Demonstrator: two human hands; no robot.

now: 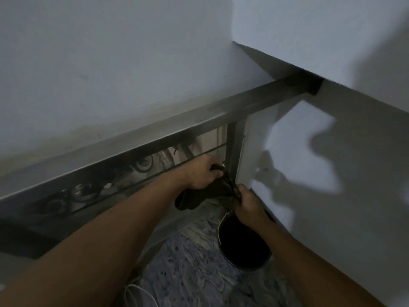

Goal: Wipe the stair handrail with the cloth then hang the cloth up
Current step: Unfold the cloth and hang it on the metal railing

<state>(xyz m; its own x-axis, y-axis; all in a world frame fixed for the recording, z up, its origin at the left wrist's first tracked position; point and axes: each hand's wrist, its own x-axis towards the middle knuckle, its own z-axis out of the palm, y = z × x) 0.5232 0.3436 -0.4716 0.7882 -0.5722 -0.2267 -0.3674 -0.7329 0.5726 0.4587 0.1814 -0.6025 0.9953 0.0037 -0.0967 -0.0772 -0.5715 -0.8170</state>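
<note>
A steel handrail point(155, 127) with a flat top runs from the lower left up to the wall at the upper right. Below it a thin horizontal bar point(210, 151) meets a steel post point(234, 147). A dark cloth point(212, 191) is bunched between both hands beside that post, below the thin bar. My left hand point(201, 173) grips the cloth's upper end close to the bar. My right hand point(247, 204) grips its lower twisted end near the wall corner. Part of the cloth hangs down to the left.
A dark round bucket point(241, 247) stands on the mottled stone floor point(194, 273) right under my right hand. White walls close in on the right point(332, 196) and behind the rail. A thin white cord point(132, 293) lies on the floor at the bottom.
</note>
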